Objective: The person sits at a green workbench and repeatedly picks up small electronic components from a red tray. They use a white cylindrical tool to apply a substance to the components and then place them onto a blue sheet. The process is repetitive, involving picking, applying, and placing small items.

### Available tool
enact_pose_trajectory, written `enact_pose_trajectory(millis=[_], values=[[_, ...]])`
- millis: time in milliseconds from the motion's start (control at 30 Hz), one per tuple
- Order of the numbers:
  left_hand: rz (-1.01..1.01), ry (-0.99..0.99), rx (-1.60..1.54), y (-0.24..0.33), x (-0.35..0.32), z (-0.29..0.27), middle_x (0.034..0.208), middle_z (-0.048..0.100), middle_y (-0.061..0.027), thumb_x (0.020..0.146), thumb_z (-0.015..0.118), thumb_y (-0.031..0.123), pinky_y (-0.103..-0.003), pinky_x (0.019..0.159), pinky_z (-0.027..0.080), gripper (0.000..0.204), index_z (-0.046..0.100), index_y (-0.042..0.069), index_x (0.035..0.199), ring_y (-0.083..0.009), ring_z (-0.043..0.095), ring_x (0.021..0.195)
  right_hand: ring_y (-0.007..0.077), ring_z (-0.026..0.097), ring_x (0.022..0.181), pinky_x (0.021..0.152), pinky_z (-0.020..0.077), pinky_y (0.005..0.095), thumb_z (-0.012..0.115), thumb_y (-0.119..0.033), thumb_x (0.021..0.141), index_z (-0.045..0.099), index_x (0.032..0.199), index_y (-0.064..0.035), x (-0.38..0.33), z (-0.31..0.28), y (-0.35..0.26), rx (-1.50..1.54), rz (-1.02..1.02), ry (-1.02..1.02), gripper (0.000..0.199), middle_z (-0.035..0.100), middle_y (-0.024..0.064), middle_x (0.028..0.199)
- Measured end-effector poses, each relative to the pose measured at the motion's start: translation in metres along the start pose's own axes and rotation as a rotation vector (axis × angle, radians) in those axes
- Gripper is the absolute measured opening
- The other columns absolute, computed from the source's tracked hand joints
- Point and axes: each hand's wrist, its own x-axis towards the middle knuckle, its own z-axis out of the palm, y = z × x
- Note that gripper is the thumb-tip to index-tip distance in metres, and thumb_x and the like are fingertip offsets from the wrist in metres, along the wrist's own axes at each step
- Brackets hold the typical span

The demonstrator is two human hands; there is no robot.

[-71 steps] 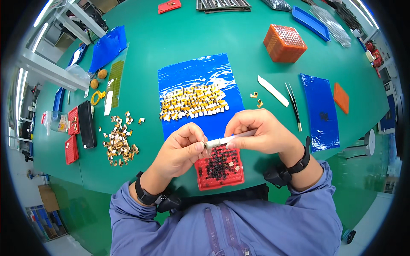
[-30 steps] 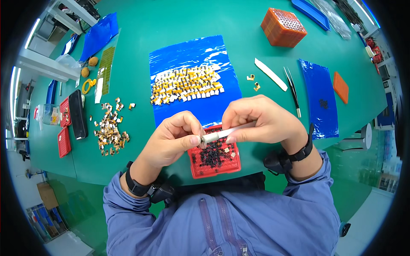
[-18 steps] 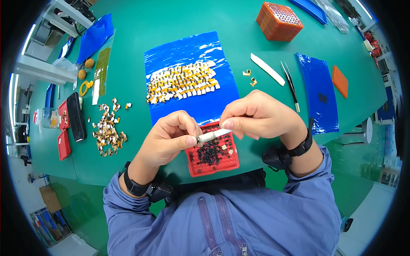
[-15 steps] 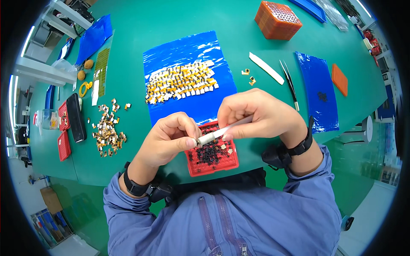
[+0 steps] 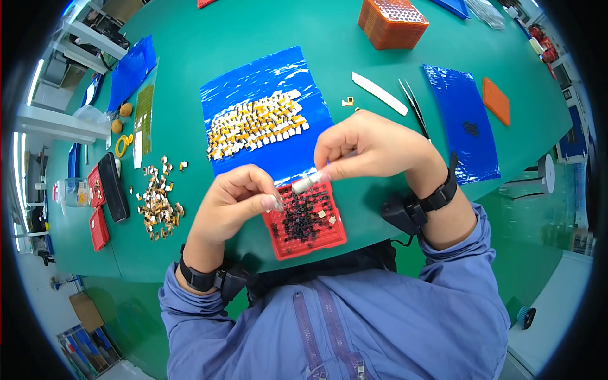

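A red tray [image 5: 310, 247] lies before me, strewn with small black parts [image 5: 301, 225] and a few pale square pieces. Over its left edge is my left hand [image 5: 237, 202], thumb and forefinger pinched together. Something tiny and pale shows at those fingertips, too small to name. My right hand [image 5: 373, 149] hovers past the tray's far right corner. Its fingers grip a short whitish cylindrical piece [image 5: 303, 185], which points toward the left hand without touching it. Just beyond both hands, rows of small white-and-gold parts [image 5: 256, 125] cover part of a blue sheet [image 5: 272, 66].
Loose gold-and-white parts [image 5: 159, 199] are heaped at left, beside a black case [image 5: 113, 190] and yellow scissors [image 5: 124, 145]. To the right lie a white strip [image 5: 380, 93], tweezers [image 5: 415, 109], another blue sheet [image 5: 459, 120] and an orange block [image 5: 496, 101]. Stacked orange trays [image 5: 392, 25] stand farther back.
My hands have drawn apart; the left fingertips have come off the whitish piece. The right hand has moved up and left in the picture with it. The whole view has shifted slightly.
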Motion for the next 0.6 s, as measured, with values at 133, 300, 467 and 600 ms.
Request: enact_pose_trajectory(millis=[133, 300, 467, 600], values=[[0.059, 0.245, 0.256, 0.013, 0.002, -0.014, 0.082, 0.061, -0.0027, 0.084, 0.061, 0.002, -0.02, 0.068, 0.044, 0.005, 0.06, -0.001, 0.089, -0.0071, 0.056, 0.075, 0.0029, 0.045, 0.055, 0.048, 0.0327, 0.0195, 0.067, -0.016, 0.083, 0.062, 0.083, -0.0013, 0.001, 0.0, 0.014, 0.161, -0.028, 0.14, 0.016, 0.053, -0.0029, 0.062], [0.097, 0.509, 0.821, 0.015, 0.01, -0.029, 0.078, 0.061, -0.0014, 0.084, 0.061, 0.002, -0.02, 0.061, 0.044, 0.006, 0.06, -0.001, 0.088, -0.0049, 0.055, 0.073, 0.0027, 0.045, 0.056, 0.049, 0.0335, 0.0195, 0.067, -0.015, 0.083, 0.061, 0.081, -0.0014, 0.004, -0.001, 0.007, 0.09, 0.001, 0.17, 0.015, 0.053, -0.0026, 0.062], [0.102, 0.497, 1.202, 0.02, 0.029, -0.027, 0.074, 0.056, -0.0106, 0.08, 0.063, 0.009, -0.032, 0.064, 0.044, 0.007, 0.059, 0.002, 0.08, -0.0224, 0.055, 0.071, 0.0028, 0.045, 0.056, 0.049, 0.0338, 0.0196, 0.067, -0.015, 0.082, 0.062, 0.081, -0.0014, 0.004, 0.001, 0.003, 0.065, -0.013, 0.21, 0.015, 0.053, -0.0019, 0.061], [0.128, 0.444, 1.394, 0.014, 0.032, -0.033, 0.084, 0.052, -0.0109, 0.078, 0.065, 0.009, -0.033, 0.076, 0.043, 0.01, 0.06, 0.002, 0.081, -0.0249, 0.052, 0.085, 0.0062, 0.047, 0.054, 0.048, 0.0363, 0.0231, 0.068, -0.018, 0.081, 0.063, 0.081, -0.0016, 0.004, 0.002, 0.008, 0.102, -0.037, 0.224, 0.018, 0.055, 0.0006, 0.06]])
